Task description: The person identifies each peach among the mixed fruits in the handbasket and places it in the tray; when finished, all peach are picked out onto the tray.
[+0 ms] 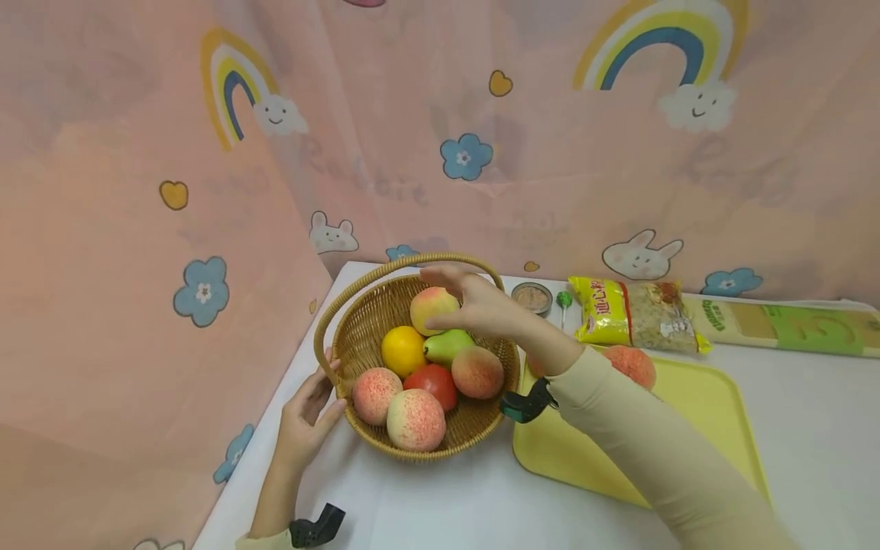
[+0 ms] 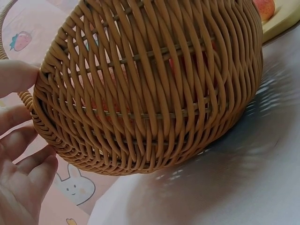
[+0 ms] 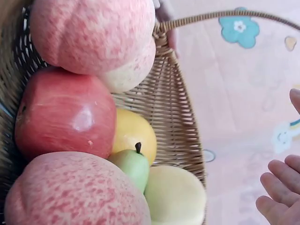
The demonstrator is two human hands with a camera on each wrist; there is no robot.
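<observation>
A woven basket with a tall arched handle holds several fruits. Inside are a yellow-pink peach at the back, an orange-yellow fruit, a green pear, a red apple, and speckled peaches towards the front. My left hand touches the basket's left rim beside the handle's base, its fingertips against the weave in the left wrist view. Over the back of the basket hovers my right hand, fingers extended and nothing held; in the right wrist view its fingers show apart from the fruit.
Right of the basket lies a yellow tray with a peach on it, partly behind my right sleeve. Along the back stand a small round tin, a green lollipop, a yellow pasta bag and a long green packet.
</observation>
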